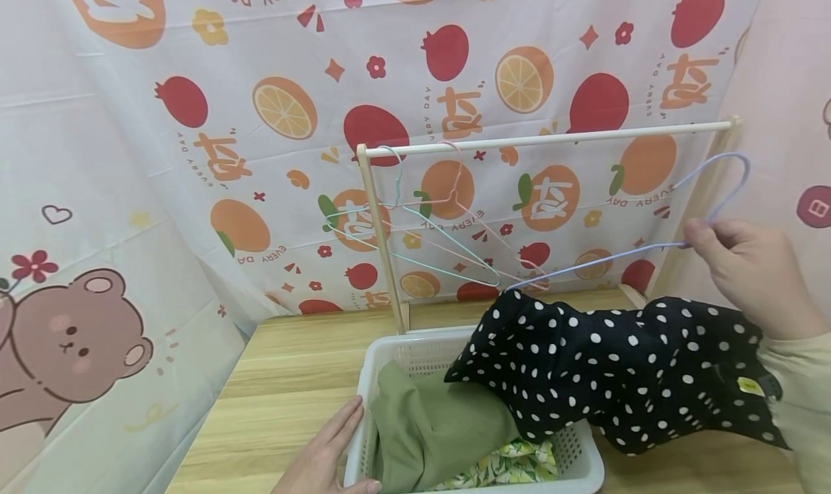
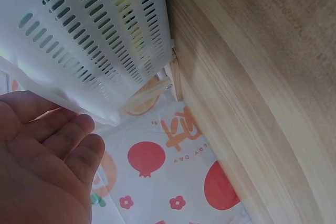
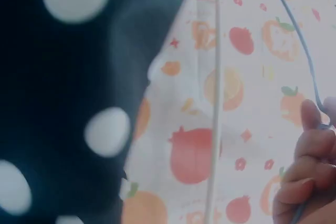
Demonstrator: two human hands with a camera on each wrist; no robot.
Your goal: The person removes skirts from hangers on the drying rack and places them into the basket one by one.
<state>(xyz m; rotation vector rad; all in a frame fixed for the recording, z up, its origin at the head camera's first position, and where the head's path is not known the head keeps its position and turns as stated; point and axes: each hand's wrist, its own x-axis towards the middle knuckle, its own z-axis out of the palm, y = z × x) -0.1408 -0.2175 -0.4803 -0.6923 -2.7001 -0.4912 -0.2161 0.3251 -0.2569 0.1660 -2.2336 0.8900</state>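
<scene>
My right hand [image 1: 746,270] pinches a blue-lilac wire hanger [image 1: 597,263] near the base of its hook, thumb and fingers curled round the wire. From the hanger droops a black garment with white polka dots [image 1: 604,364], its left part over the basket and its right part beside my sleeve. In the right wrist view, dark dotted cloth [image 3: 58,98] fills the left side. My left hand [image 1: 327,447] rests at the left rim of a white slotted basket [image 1: 370,378], fingers fairly straight along the outside. Inside the basket lie olive-green cloth [image 1: 435,422] and a yellow-green patterned cloth [image 1: 513,465].
Behind the basket stands a wooden rack with a white rail [image 1: 552,140]. A mint hanger [image 1: 448,241] and a pink hanger [image 1: 487,227] hang at its left end. Printed cloth [image 1: 273,169] covers the walls around the wooden tabletop [image 1: 260,386].
</scene>
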